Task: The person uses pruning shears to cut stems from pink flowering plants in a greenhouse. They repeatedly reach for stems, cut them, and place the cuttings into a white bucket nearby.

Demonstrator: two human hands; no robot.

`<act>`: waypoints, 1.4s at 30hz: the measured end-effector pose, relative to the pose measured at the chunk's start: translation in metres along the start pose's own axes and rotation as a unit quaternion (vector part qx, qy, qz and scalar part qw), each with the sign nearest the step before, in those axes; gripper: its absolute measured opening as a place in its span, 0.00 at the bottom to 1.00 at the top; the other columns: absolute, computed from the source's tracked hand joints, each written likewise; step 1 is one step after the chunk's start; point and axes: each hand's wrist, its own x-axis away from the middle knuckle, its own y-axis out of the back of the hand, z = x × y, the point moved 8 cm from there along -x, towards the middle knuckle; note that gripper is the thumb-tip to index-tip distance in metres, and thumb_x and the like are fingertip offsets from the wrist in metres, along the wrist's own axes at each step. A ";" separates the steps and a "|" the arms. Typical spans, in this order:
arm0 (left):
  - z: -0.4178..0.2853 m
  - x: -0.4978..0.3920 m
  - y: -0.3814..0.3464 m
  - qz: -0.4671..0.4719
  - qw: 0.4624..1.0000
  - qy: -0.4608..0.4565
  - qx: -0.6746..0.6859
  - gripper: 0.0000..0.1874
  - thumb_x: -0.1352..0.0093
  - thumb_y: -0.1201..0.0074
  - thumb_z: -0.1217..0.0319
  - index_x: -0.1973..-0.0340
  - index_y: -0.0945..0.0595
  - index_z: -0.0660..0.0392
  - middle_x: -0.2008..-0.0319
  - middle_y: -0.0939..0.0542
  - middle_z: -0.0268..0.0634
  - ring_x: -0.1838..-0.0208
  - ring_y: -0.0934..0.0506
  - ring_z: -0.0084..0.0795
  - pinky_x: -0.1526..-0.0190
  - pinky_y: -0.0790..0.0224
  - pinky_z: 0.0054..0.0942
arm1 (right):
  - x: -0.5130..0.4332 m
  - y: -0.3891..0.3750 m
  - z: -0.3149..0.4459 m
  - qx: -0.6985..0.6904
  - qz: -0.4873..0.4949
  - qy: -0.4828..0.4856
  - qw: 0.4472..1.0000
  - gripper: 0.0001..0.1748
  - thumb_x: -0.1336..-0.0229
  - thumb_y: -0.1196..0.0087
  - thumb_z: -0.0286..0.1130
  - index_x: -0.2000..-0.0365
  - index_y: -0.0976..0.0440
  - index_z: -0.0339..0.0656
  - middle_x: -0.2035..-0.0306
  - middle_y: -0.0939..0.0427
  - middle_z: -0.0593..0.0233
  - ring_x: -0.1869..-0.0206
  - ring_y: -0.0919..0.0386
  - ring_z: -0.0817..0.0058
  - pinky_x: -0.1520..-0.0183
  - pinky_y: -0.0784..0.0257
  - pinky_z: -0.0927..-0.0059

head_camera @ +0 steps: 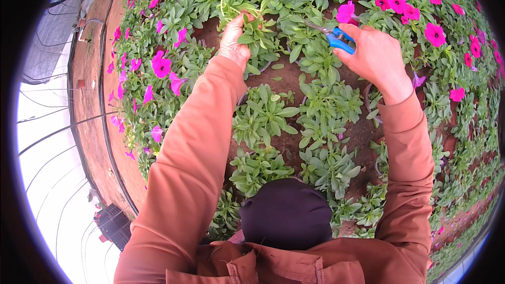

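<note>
My left hand (236,39) grips a bunch of cut-looking petunia shoots (254,25), pale stems poking out past the fingers, above the leafy plants. My right hand (373,55) holds blue-handled snips (339,40), their narrow metal blades pointing left over the foliage. A gap separates the blades from my left hand. Just beyond the snips is a magenta petunia flower (346,12). Below both hands, leafy potted petunia plants (266,114) stand on brown soil (284,77), where a few loose leaves lie. Whether the blades are apart is hard to tell.
Flowering petunias (161,65) crowd the left side, and more (435,34) spread on the right. A black hose (104,98) runs along the dirt path at left. A dark plastic crate (114,225) sits at lower left. Pot rims (371,100) show among the leaves.
</note>
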 end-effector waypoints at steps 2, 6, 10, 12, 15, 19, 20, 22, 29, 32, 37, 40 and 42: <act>0.005 -0.001 0.001 0.025 0.996 0.036 -0.072 0.08 0.35 0.45 0.72 0.61 0.21 0.57 0.64 0.19 0.41 0.68 0.22 0.34 0.66 0.25 0.35 | -0.007 -0.010 0.004 0.017 0.011 0.024 1.000 0.20 0.52 0.36 0.45 0.60 0.20 0.48 0.75 0.19 0.59 0.70 0.18 0.59 0.67 0.23 0.60; 0.025 -0.008 0.000 0.003 0.970 0.116 -0.214 0.13 0.33 0.47 0.70 0.55 0.19 0.59 0.61 0.18 0.39 0.67 0.22 0.31 0.68 0.27 0.29 | 0.002 -0.012 0.002 -0.022 0.022 0.074 0.997 0.19 0.53 0.36 0.45 0.60 0.19 0.49 0.74 0.20 0.61 0.68 0.18 0.62 0.64 0.23 0.60; 0.041 -0.026 -0.017 0.014 0.941 0.167 -0.295 0.10 0.30 0.44 0.67 0.56 0.19 0.57 0.65 0.19 0.34 0.69 0.22 0.26 0.67 0.27 0.26 | 0.016 -0.011 -0.003 -0.018 0.040 0.054 0.998 0.21 0.52 0.36 0.46 0.57 0.20 0.51 0.72 0.20 0.61 0.68 0.18 0.61 0.65 0.23 0.61; 0.047 -0.038 -0.029 0.029 0.938 0.175 -0.299 0.09 0.29 0.45 0.68 0.57 0.21 0.57 0.66 0.19 0.34 0.68 0.22 0.26 0.68 0.26 0.27 | 0.019 -0.015 -0.004 -0.021 0.061 0.035 0.997 0.25 0.53 0.34 0.45 0.53 0.21 0.52 0.70 0.21 0.58 0.69 0.19 0.58 0.65 0.23 0.59; 0.052 -0.054 -0.048 0.053 0.929 0.165 -0.328 0.08 0.30 0.45 0.67 0.59 0.22 0.56 0.68 0.21 0.33 0.73 0.26 0.25 0.72 0.27 0.26 | 0.022 -0.018 -0.007 -0.025 0.066 0.021 0.997 0.27 0.54 0.33 0.46 0.50 0.21 0.53 0.70 0.21 0.57 0.69 0.19 0.56 0.65 0.22 0.59; 0.061 -0.057 -0.067 0.109 0.915 0.215 -0.322 0.05 0.31 0.45 0.67 0.61 0.21 0.52 0.70 0.22 0.30 0.77 0.28 0.20 0.74 0.29 0.25 | 0.029 -0.021 -0.014 -0.038 0.067 0.003 0.997 0.28 0.54 0.33 0.46 0.50 0.22 0.53 0.69 0.21 0.57 0.69 0.19 0.57 0.64 0.22 0.58; 0.060 -0.056 -0.069 0.116 0.914 0.210 -0.326 0.05 0.32 0.45 0.67 0.62 0.21 0.51 0.70 0.22 0.29 0.77 0.29 0.19 0.75 0.29 0.24 | 0.030 -0.022 -0.016 -0.044 0.065 0.002 0.997 0.28 0.54 0.33 0.46 0.50 0.22 0.53 0.69 0.21 0.57 0.68 0.19 0.57 0.64 0.22 0.58; 0.056 -0.050 -0.065 0.109 0.919 0.184 -0.331 0.10 0.32 0.46 0.68 0.55 0.20 0.50 0.69 0.21 0.29 0.78 0.30 0.18 0.75 0.31 0.22 | 0.033 -0.022 -0.017 -0.064 0.057 0.004 0.996 0.28 0.54 0.33 0.45 0.50 0.22 0.52 0.69 0.21 0.57 0.68 0.19 0.57 0.64 0.22 0.58; 0.044 -0.021 -0.058 0.228 0.944 0.109 -0.214 0.24 0.31 0.50 0.73 0.38 0.26 0.46 0.60 0.19 0.32 0.71 0.26 0.19 0.73 0.32 0.20 | 0.036 -0.025 -0.015 -0.066 0.065 0.002 0.996 0.26 0.54 0.34 0.45 0.52 0.22 0.51 0.69 0.20 0.57 0.68 0.19 0.57 0.63 0.23 0.59; 0.034 -0.019 -0.051 0.194 0.944 0.073 -0.259 0.24 0.31 0.47 0.73 0.38 0.25 0.45 0.58 0.18 0.32 0.70 0.25 0.18 0.73 0.32 0.20 | 0.036 -0.013 -0.012 -0.073 0.053 0.007 0.996 0.24 0.52 0.36 0.47 0.55 0.21 0.51 0.69 0.20 0.58 0.68 0.18 0.59 0.64 0.22 0.60; 0.022 -0.017 -0.058 0.131 0.910 0.070 -0.388 0.20 0.36 0.36 0.68 0.49 0.18 0.58 0.69 0.17 0.34 0.72 0.23 0.23 0.68 0.30 0.24 | 0.021 0.009 -0.013 -0.054 0.009 -0.017 0.998 0.26 0.53 0.34 0.45 0.51 0.21 0.52 0.68 0.21 0.56 0.68 0.19 0.55 0.63 0.24 0.57; 0.015 -0.018 -0.069 0.081 0.851 0.057 -0.515 0.16 0.39 0.33 0.66 0.61 0.16 0.66 0.71 0.17 0.38 0.73 0.22 0.25 0.69 0.30 0.26 | 0.003 0.007 -0.007 -0.031 0.004 0.017 0.999 0.26 0.53 0.36 0.45 0.52 0.21 0.50 0.67 0.20 0.57 0.65 0.19 0.56 0.60 0.23 0.57; 0.012 -0.015 -0.075 0.062 0.845 0.052 -0.529 0.16 0.40 0.32 0.66 0.66 0.16 0.66 0.72 0.17 0.39 0.73 0.21 0.26 0.70 0.29 0.27 | -0.006 0.006 -0.003 -0.032 -0.004 0.043 0.999 0.25 0.52 0.37 0.45 0.53 0.22 0.48 0.66 0.20 0.57 0.62 0.19 0.56 0.59 0.23 0.57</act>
